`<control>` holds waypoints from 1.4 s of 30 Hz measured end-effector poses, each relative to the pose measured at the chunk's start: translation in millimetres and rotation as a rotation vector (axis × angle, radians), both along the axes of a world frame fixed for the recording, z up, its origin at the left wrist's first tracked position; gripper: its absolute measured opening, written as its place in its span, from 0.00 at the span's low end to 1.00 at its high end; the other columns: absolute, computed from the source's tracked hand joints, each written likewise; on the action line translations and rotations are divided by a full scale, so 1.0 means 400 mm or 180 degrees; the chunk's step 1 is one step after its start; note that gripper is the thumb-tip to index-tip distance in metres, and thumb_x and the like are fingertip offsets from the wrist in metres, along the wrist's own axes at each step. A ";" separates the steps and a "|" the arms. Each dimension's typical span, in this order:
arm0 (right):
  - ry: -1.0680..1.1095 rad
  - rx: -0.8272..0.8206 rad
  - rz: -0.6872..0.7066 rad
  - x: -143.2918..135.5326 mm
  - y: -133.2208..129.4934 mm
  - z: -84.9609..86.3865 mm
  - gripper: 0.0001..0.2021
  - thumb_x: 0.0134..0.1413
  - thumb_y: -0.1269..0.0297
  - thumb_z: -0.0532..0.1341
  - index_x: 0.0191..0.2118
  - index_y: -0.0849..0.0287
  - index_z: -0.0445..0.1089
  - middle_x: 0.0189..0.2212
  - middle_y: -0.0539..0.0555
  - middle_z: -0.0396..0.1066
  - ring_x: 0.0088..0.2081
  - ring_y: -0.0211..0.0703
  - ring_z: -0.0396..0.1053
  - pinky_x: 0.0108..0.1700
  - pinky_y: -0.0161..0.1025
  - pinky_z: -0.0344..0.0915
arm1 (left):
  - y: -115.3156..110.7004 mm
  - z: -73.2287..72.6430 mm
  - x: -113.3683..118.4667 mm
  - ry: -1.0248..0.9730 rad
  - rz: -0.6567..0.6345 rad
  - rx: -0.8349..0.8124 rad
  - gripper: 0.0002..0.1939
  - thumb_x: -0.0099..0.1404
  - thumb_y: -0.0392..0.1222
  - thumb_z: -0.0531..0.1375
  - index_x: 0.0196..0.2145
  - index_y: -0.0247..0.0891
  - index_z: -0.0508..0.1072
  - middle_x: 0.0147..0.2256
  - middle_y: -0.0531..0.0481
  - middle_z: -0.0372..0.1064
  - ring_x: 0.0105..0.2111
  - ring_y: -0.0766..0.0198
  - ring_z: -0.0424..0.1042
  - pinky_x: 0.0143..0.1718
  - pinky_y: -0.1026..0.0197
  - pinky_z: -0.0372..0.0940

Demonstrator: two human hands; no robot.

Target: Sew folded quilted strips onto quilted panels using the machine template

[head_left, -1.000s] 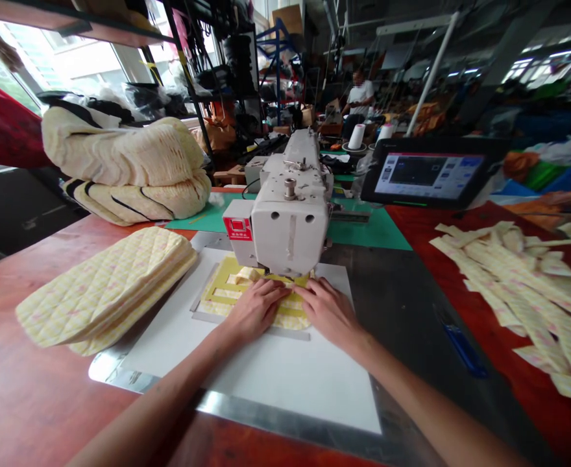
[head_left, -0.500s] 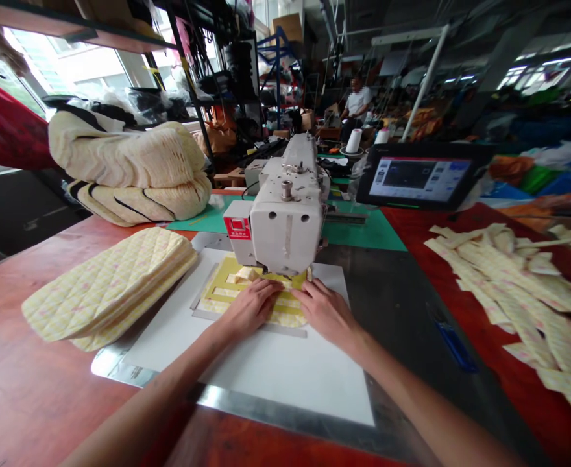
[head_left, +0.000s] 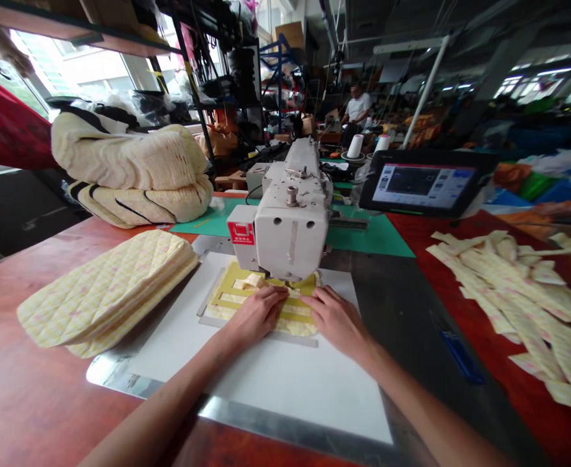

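A yellow sewing template (head_left: 230, 293) with long slots lies over a pale yellow quilted fabric piece (head_left: 285, 325), under the head of a white sewing machine (head_left: 290, 240). My left hand (head_left: 262, 311) is closed at the template's middle, its fingertips pressed together on a fabric strip (head_left: 294, 293); the grip itself is partly hidden. One raised loop of strip (head_left: 254, 281) shows left of those fingers. At the template's right side, my right hand (head_left: 338, 319) rests with fingers stretched out, thumb and forefinger a little apart, touching near the strip's end.
Quilted pieces (head_left: 105, 285) are stacked at left, with a taller bundle (head_left: 134, 162) behind. Loose fabric strips (head_left: 523, 292) lie at right, near blue-handled thread snips (head_left: 461, 357). A control screen (head_left: 422, 183) stands behind. A person (head_left: 358, 107) sits farther back.
The view has shifted slightly, so the scene sits a little lower and to the right. My right hand has moved slightly rightward, away from the left; my left hand stays on the template.
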State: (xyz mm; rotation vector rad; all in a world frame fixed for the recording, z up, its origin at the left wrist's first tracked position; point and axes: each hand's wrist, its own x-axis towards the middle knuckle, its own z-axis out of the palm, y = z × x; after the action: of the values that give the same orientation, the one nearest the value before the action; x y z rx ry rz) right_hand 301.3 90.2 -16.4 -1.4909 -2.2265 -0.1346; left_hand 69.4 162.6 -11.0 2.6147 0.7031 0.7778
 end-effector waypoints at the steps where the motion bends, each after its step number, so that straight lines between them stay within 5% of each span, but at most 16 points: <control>1: 0.0012 -0.0003 -0.0002 0.005 -0.001 -0.001 0.18 0.62 0.77 0.58 0.53 0.54 0.75 0.41 0.56 0.72 0.46 0.51 0.71 0.48 0.45 0.73 | 0.000 -0.001 0.005 -0.0011 -0.0004 -0.0001 0.20 0.69 0.27 0.52 0.55 0.34 0.73 0.54 0.39 0.74 0.53 0.55 0.76 0.57 0.52 0.72; 9: 0.0180 0.0161 0.0048 0.022 0.031 -0.005 0.16 0.65 0.76 0.56 0.51 0.54 0.76 0.39 0.55 0.74 0.45 0.48 0.72 0.48 0.43 0.73 | 0.029 -0.008 0.033 -0.0241 0.0180 0.0047 0.15 0.69 0.27 0.53 0.48 0.35 0.76 0.46 0.42 0.77 0.44 0.58 0.78 0.50 0.56 0.75; 17: 0.0400 0.0107 0.0194 -0.010 0.045 -0.013 0.13 0.66 0.75 0.56 0.45 0.55 0.77 0.39 0.54 0.75 0.41 0.44 0.75 0.44 0.38 0.71 | 0.055 -0.017 -0.003 -0.0285 0.0277 -0.0101 0.17 0.68 0.27 0.54 0.49 0.37 0.77 0.47 0.41 0.78 0.46 0.56 0.78 0.51 0.54 0.73; 31: 0.0911 -0.0005 0.0142 -0.011 0.016 -0.010 0.12 0.63 0.76 0.56 0.33 0.56 0.75 0.34 0.52 0.76 0.35 0.40 0.74 0.39 0.34 0.66 | -0.012 0.001 -0.001 -0.0370 0.0202 -0.0340 0.15 0.70 0.30 0.53 0.47 0.38 0.77 0.49 0.42 0.76 0.49 0.57 0.77 0.53 0.57 0.71; 42: 0.1036 -0.0045 -0.0101 0.007 0.016 -0.007 0.09 0.61 0.73 0.55 0.40 0.56 0.72 0.33 0.52 0.76 0.29 0.41 0.71 0.35 0.36 0.64 | -0.011 -0.007 0.015 -0.0375 0.0118 -0.0368 0.15 0.70 0.30 0.53 0.48 0.38 0.76 0.50 0.41 0.76 0.50 0.56 0.77 0.53 0.56 0.72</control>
State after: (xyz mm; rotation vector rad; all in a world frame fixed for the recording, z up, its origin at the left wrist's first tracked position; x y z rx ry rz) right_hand 304.0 96.5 -19.1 -1.4402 -1.9481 0.1078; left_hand 75.3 158.3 -13.9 2.4372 0.7417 0.8673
